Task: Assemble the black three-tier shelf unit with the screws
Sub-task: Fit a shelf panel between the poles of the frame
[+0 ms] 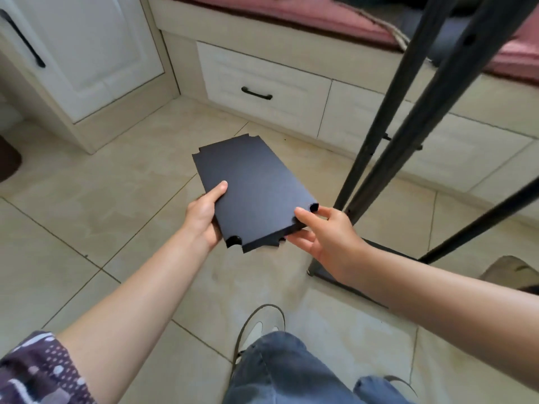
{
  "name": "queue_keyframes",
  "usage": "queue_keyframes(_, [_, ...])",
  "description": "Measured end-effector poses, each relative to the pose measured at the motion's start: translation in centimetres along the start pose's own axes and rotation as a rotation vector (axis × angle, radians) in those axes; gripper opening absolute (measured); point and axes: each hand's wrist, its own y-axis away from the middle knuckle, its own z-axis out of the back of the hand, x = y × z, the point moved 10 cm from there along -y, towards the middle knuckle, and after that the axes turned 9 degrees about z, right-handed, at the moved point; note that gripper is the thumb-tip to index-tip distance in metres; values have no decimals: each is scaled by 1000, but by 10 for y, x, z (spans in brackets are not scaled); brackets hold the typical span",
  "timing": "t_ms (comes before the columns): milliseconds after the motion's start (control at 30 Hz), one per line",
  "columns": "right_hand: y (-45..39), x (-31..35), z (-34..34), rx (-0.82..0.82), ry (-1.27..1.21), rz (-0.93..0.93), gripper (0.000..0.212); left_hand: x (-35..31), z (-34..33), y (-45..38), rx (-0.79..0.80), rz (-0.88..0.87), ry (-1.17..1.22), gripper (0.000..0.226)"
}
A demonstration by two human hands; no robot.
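We hold one black shelf panel [250,191] in the air above the tiled floor [87,228]. Our left hand [204,217] grips its left edge, thumb on top; our right hand [323,237] pinches the near right corner, fingers [303,215] curled on it. Beside us the frame [414,112] stands: uprights fixed to a bottom tier [344,275]. Judged partly built; this panel awaits fitting. No screws visible.

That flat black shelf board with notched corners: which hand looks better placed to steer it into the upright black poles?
Probably the right hand. It pinches the flat black shelf board at the corner nearest the upright black metal poles; the left hand holds the far edge.
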Motion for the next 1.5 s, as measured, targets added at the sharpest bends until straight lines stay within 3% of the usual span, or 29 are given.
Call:
queue_keyframes(167, [43, 42, -30, 105, -146, -80, 24, -27, -22, 55, 74, -84, 51, 43])
queue_keyframes(367, [97, 100, -47, 154, -91, -73, 19, -56, -28, 114, 131, -125, 112, 35])
queue_keyframes(567, [141, 140, -49, 186, -19, -21, 18, -107, -9, 159, 70, -250, 117, 21])
queue_keyframes(767, [153, 194, -52, 192, 105, 95, 12, -159, -13, 184, 112, -310, 140, 34])
queue_keyframes(1067, [148, 263, -68, 68, 126, 308, 16, -193, -57, 184, 164, -334, 206, 15])
queue_keyframes(1267, [153, 314, -61, 29, 122, 434, 23, -206, -96, 191, 295, -311, 226, 14])
queue_keyframes(1500, [147, 363, 19, -372, 172, 568, 15, -187, -179, 206, 543, -309, -11, 11])
